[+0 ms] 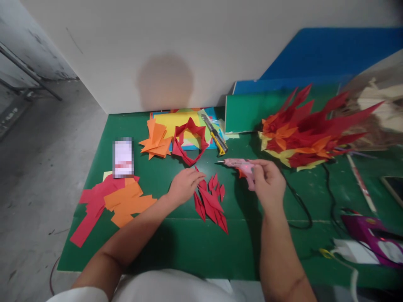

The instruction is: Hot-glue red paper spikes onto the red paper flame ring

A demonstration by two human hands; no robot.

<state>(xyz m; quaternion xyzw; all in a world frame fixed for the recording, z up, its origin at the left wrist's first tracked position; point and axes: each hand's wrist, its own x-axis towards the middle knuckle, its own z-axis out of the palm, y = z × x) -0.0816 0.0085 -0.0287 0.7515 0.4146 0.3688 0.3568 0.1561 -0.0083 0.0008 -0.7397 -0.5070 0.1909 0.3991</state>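
Note:
My right hand is closed around the handle of a pink glue gun, whose metal nozzle points left above the table. My left hand reaches over a cluster of folded red paper pieces, its fingers pressed together on one of them; the grip is partly hidden. Just beyond lies a ring of folded red paper. Beside the ring are a stack of orange paper stars and a yellow-and-black utility knife.
Red and orange paper strips lie at the left, below a blurred-out phone. A flame-like red and orange paper piece stands at the right. Black cable and a purple box occupy the green table's right side.

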